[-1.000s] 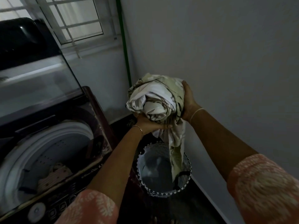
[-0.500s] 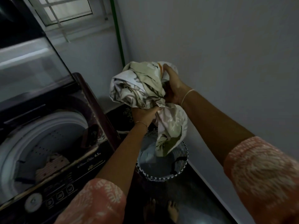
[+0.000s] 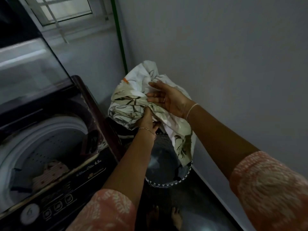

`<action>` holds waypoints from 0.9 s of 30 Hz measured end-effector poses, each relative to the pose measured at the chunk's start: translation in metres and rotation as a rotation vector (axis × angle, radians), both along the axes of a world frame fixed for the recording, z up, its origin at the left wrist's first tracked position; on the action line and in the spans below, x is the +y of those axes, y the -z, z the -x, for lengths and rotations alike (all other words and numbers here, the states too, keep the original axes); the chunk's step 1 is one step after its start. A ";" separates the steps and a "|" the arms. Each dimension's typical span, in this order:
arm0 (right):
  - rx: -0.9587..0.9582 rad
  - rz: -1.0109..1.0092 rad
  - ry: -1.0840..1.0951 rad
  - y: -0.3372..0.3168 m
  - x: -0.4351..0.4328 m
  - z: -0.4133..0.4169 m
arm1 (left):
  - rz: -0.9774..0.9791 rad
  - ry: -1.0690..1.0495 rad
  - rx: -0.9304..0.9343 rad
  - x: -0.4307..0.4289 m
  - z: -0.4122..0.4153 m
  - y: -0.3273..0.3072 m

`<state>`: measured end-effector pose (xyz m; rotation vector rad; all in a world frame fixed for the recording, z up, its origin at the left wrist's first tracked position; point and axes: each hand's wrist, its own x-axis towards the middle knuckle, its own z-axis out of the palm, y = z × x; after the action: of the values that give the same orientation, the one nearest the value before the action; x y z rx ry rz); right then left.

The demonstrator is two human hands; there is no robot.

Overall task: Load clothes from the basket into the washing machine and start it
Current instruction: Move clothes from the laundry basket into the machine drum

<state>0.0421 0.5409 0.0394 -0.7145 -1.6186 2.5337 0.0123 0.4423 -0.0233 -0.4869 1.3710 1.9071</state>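
Note:
A bunched cream cloth with a leaf print point(image 3: 131, 104) hangs above the round laundry basket point(image 3: 168, 182) on the floor. My left hand point(image 3: 148, 121) grips it from below. My right hand point(image 3: 168, 99) lies against its right side, fingers spread and palm showing. A tail of the cloth droops down to the basket's rim. On the left stands the top-loading washing machine point(image 3: 93, 170) with its lid point(image 3: 25, 64) raised. A few garments point(image 3: 50, 172) lie in its drum.
The machine's control panel with a dial and buttons point(image 3: 50, 210) runs along its near edge. A grey wall closes the right side, and a green pipe point(image 3: 120, 35) runs up the corner. My bare feet point(image 3: 165, 217) stand on the dark floor in front of the basket.
The bundle has dropped lower over the basket. My right hand has let go its grip and opened flat against the cloth, while my left hand keeps hold underneath.

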 end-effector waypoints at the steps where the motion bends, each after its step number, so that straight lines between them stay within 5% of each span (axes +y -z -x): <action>1: 0.008 0.014 -0.014 0.003 0.002 -0.005 | -0.006 0.015 0.004 -0.001 0.002 0.004; 8: -0.139 0.085 0.187 0.040 0.025 -0.053 | -0.004 0.106 0.000 -0.016 0.017 0.015; 13: -0.387 -0.087 0.319 0.069 0.019 -0.077 | -0.146 0.197 0.009 -0.014 0.023 0.012; 18: -0.609 -0.039 0.189 0.083 0.004 -0.085 | -0.374 0.259 -0.068 -0.006 0.020 -0.010; 22: -0.458 0.436 0.194 0.098 -0.006 -0.076 | -0.301 0.293 -0.092 -0.006 0.019 -0.020; 27: -0.219 0.648 0.217 0.103 0.000 -0.056 | -0.181 0.295 -0.085 -0.016 0.024 -0.022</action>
<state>0.0984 0.5409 -0.0635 -1.1697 -0.6628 2.8799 -0.0113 0.4265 -0.0011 -0.2575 1.1334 1.7269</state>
